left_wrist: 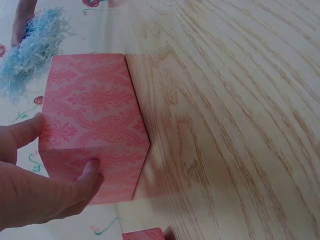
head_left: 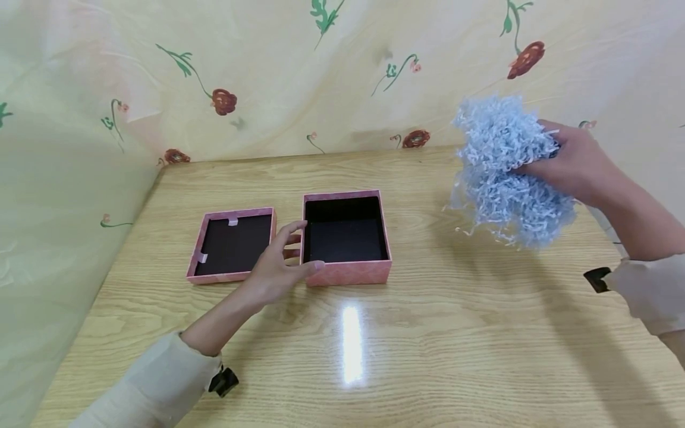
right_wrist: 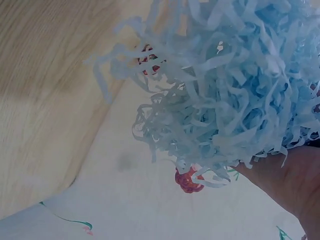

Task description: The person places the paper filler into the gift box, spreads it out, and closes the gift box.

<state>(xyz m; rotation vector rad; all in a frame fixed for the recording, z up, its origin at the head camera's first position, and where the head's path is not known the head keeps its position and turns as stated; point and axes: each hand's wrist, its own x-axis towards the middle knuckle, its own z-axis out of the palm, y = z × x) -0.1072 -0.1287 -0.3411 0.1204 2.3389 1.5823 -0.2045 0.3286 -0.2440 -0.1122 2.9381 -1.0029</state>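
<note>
A pink patterned box [head_left: 348,273] with a black inside stands on the table, its top uncovered. At its left side my left hand [head_left: 275,270] holds it, the thumb on the front edge and the fingers bent along the left wall. In the left wrist view the thumb and fingers touch the box [left_wrist: 95,100] around one corner. Raised above the table on the right, my right hand [head_left: 575,157] grips a big bunch of light blue shredded paper [head_left: 500,148]. Strands of the shredded paper [right_wrist: 235,95] hide most of the right fingers.
Left of the box lies a shallow pink lid [head_left: 230,244], black inside up, with small white tabs on its rim. The wood table [head_left: 455,345] runs back to a floral cloth [head_left: 278,77], which also hangs along the left side.
</note>
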